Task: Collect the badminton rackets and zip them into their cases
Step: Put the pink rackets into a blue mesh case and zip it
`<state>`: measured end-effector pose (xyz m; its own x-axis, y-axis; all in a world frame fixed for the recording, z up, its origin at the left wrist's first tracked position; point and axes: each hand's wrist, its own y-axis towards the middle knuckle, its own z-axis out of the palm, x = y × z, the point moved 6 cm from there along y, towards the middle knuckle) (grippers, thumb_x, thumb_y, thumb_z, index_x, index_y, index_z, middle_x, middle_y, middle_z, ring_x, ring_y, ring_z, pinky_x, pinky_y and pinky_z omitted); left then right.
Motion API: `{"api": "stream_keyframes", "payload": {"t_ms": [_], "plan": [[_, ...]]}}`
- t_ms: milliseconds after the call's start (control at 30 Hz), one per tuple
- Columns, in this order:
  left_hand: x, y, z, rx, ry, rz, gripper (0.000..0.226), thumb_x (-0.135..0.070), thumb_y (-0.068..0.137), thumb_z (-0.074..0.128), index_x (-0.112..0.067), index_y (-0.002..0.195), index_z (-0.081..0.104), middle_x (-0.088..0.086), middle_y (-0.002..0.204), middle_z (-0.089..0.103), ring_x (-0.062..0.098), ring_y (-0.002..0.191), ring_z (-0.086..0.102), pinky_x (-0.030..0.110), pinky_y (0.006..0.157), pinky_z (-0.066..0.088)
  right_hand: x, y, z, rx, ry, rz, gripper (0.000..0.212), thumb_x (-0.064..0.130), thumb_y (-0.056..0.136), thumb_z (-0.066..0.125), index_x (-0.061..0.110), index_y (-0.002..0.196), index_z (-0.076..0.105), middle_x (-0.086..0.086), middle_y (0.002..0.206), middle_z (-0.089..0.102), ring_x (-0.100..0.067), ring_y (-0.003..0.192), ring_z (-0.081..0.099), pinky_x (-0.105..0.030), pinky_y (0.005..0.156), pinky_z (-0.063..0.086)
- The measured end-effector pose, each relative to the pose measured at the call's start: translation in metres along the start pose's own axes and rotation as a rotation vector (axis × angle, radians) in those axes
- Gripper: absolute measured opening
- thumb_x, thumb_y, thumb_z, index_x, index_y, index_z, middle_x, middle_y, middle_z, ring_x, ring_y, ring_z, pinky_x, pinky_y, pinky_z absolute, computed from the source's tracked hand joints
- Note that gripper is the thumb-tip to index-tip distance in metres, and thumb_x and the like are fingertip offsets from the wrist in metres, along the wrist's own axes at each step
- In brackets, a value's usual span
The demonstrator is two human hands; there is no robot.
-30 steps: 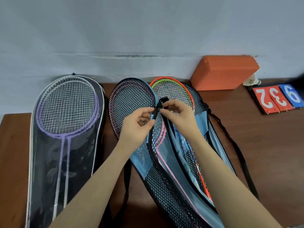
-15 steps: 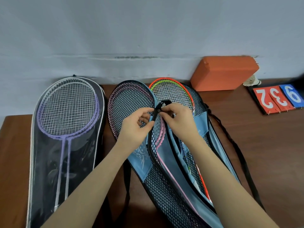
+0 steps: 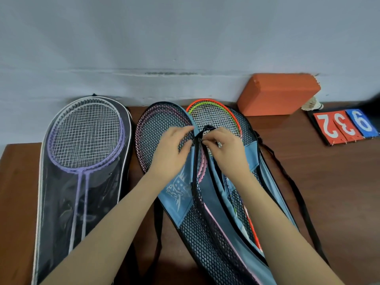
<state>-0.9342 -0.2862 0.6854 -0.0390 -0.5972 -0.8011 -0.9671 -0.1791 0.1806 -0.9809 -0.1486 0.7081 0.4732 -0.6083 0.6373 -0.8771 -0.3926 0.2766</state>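
A blue case with black mesh (image 3: 176,190) lies in the middle of the table, pink rackets (image 3: 200,171) inside it. Behind it lies a second blue mesh case (image 3: 253,155), open, with an orange and a green racket (image 3: 213,114) sticking out at the top. My left hand (image 3: 170,149) grips the front case's edge near its top. My right hand (image 3: 224,149) pinches the black zipper pull (image 3: 205,130) there. On the left a clear and black case (image 3: 61,202) holds purple and white rackets (image 3: 86,136).
An orange foam block (image 3: 277,95) leans on the wall at the back right. A shuttlecock (image 3: 312,104) and red and blue score cards (image 3: 345,124) lie at the far right. A black strap (image 3: 292,182) trails across the brown table (image 3: 329,182).
Both hands have stayed at the top of the front blue case, working the black zipper pull. The left fingers have spread a little over the mesh.
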Motion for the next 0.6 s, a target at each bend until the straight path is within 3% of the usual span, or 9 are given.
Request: {"api": "stream_keyframes", "payload": {"t_ms": [100,233,467,600], "plan": [[-0.003,0.010,0.003,0.011,0.292,0.214,0.034,-0.032,0.087,0.043,-0.023,0.112,0.065,0.004,0.129,0.055,0.028,0.125,0.042,0.041,0.097,0.027,0.000,-0.005,-0.007,-0.020,-0.014,-0.058,0.010,0.014,0.079,0.064,0.013,0.083,0.073,0.001,0.079,0.071,-0.018,0.073,0.065,-0.043,0.069,0.051],[-0.006,0.013,0.003,-0.012,0.360,0.364,0.028,-0.036,0.087,0.047,-0.026,0.096,0.071,-0.005,0.116,0.065,0.019,0.122,0.048,0.031,0.094,0.020,-0.003,-0.014,-0.011,-0.009,-0.002,-0.056,0.007,0.010,0.079,0.067,0.012,0.082,0.073,0.001,0.081,0.071,-0.016,0.078,0.063,-0.042,0.074,0.048],[0.013,0.020,0.008,-0.116,0.217,0.125,0.018,-0.031,0.088,0.058,-0.026,0.098,0.072,-0.009,0.114,0.065,0.016,0.120,0.048,0.030,0.093,0.017,-0.024,-0.045,-0.012,0.178,0.084,0.080,0.005,0.006,0.081,0.070,0.010,0.083,0.073,-0.001,0.082,0.070,-0.015,0.081,0.064,-0.032,0.075,0.053],[0.015,0.023,0.018,-0.135,0.244,0.057,0.018,-0.029,0.088,0.059,-0.024,0.100,0.072,-0.007,0.117,0.064,0.017,0.121,0.047,0.026,0.090,0.013,-0.045,-0.080,-0.026,0.214,0.186,0.251,0.007,0.006,0.080,0.071,0.013,0.080,0.073,0.004,0.077,0.069,-0.002,0.070,0.059,-0.011,0.064,0.041]]}}
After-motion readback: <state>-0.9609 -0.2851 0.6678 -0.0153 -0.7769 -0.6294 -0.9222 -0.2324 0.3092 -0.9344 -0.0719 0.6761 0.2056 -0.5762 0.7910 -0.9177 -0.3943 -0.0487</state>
